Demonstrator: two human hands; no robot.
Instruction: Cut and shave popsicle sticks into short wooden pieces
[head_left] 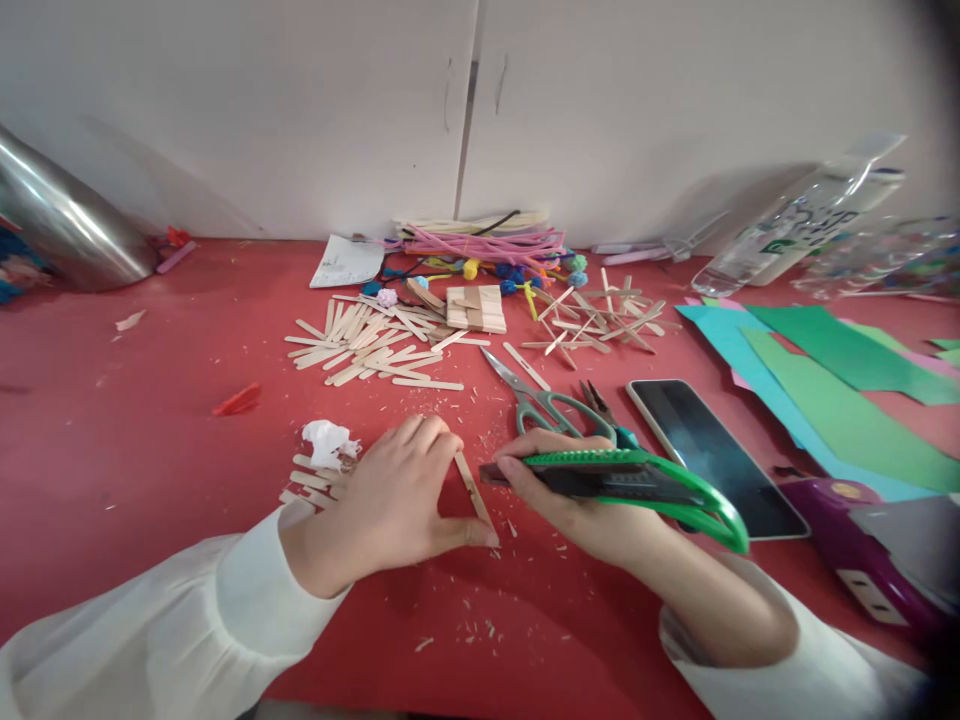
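Note:
My left hand (394,500) is closed on a wooden craft stick (472,495), with the fingers at its far end and the thumb at its near end. The stick's middle lies bare and shows a darker, roughened patch. My right hand (592,525) grips a green utility knife (637,475), its tip pointing left, just to the right of the stick and apart from it. Pale wood shavings (491,630) are scattered around both hands. More sticks (304,485) and a crumpled white tissue (330,443) lie beside my left wrist.
Scissors (555,400), pliers (596,400) and a phone (720,460) lie beyond and beside my right hand. Loose craft sticks (367,340) are piled ahead. Coloured paper (855,400) and a purple glue gun (847,540) lie right. A metal flask (67,220) is far left.

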